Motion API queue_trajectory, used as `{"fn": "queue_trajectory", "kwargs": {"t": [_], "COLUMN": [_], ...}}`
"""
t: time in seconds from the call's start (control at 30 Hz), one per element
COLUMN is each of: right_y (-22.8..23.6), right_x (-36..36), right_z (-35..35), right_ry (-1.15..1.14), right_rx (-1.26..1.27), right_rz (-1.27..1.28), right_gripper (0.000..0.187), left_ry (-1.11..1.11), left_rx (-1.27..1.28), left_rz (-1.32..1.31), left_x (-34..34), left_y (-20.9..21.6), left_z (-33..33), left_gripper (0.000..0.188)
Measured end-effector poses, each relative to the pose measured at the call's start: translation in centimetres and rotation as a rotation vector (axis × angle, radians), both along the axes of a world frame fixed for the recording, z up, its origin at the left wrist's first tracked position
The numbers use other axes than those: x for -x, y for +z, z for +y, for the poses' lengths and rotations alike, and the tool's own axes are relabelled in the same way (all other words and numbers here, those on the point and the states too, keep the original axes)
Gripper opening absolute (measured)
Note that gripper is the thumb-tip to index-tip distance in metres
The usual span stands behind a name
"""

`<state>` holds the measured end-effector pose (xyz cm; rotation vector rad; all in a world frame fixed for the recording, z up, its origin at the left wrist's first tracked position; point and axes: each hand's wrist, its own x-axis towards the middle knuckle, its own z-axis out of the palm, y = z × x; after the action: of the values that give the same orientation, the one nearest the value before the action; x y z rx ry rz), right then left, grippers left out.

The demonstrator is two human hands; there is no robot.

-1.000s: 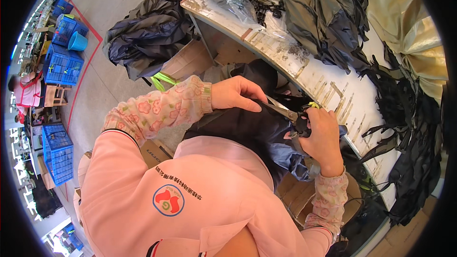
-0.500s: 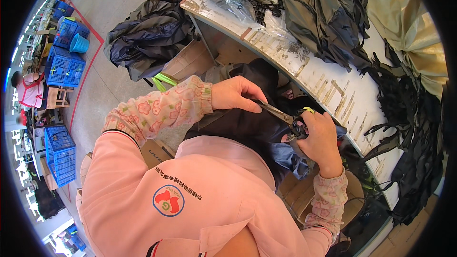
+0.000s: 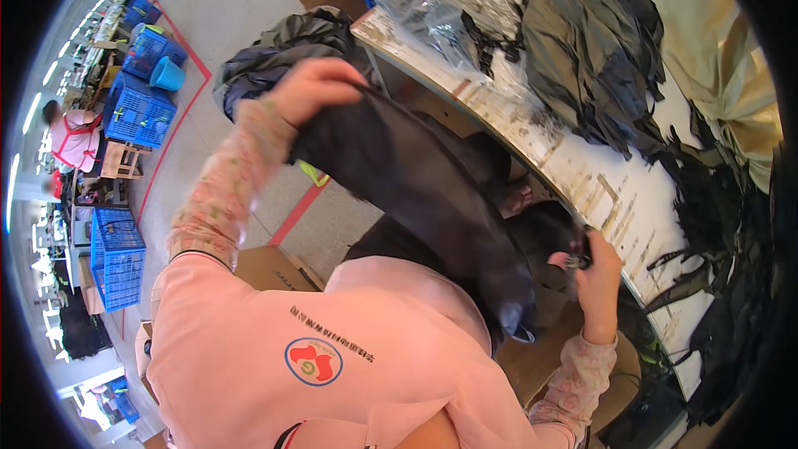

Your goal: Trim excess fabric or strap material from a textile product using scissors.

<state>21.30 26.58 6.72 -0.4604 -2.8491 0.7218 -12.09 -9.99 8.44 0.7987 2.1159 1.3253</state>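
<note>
My left hand (image 3: 314, 93), blurred by motion, is closed on the upper end of a dark fabric piece (image 3: 407, 166). The cloth stretches from that hand down across my lap, its lower end hanging loose. Over by the table edge, my right hand (image 3: 600, 287) is wrapped round a pair of scissors (image 3: 580, 251) with dark handles. The blades are smeared and partly hidden, and they are apart from the cloth.
A worn white table (image 3: 573, 162) runs along the right, bearing dark folded fabric (image 3: 582, 58), a clear plastic bag (image 3: 432, 21) and black strips (image 3: 715, 283). Another fabric heap (image 3: 274, 54) lies beyond my left hand. Blue crates (image 3: 141, 112) and a seated person (image 3: 73, 137) are far left.
My left hand has swung up and left, lifting the dark fabric off my lap. My right hand has moved right and slightly down with the scissors, away from the cloth.
</note>
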Motion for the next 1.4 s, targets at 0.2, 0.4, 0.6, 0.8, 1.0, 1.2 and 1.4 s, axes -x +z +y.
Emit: {"fn": "queue_trajectory", "kwargs": {"t": [0.2,0.4,0.6,0.8,1.0,1.2,1.4], "right_y": [-1.3,-3.8,-5.6,-6.5,-0.4,5.2,3.4], "right_x": [0.1,4.4,12.3,16.9,10.0,-4.0,-12.7], "right_z": [2.0,3.6,7.1,7.6,5.5,3.2,2.1], "right_ry": [-0.175,-0.249,-0.377,-0.43,-0.175,-0.068,-0.218], "right_rx": [0.22,0.26,0.031,0.044,0.532,0.977,1.153], "right_rz": [0.146,0.257,0.344,0.23,0.569,0.316,-0.023], "right_gripper": [0.034,0.036,0.043,0.035,0.028,0.032,0.03], "left_ry": [0.889,0.646,0.155,-0.311,-0.084,0.134,0.149], "left_rx": [0.23,0.51,0.353,0.039,-0.229,-0.311,-0.477], "left_rz": [0.904,0.702,0.326,-0.045,-0.103,-0.415,-0.669], "left_x": [14.6,17.4,10.1,0.7,-0.2,-0.1,0.0], "left_y": [5.9,-1.2,-7.4,-6.1,-5.7,-4.1,-2.9], "left_z": [-22.9,-26.4,-6.7,10.7,19.7,24.9,26.1], "left_gripper": [0.022,0.023,0.039,0.027,0.044,0.078,0.092]}}
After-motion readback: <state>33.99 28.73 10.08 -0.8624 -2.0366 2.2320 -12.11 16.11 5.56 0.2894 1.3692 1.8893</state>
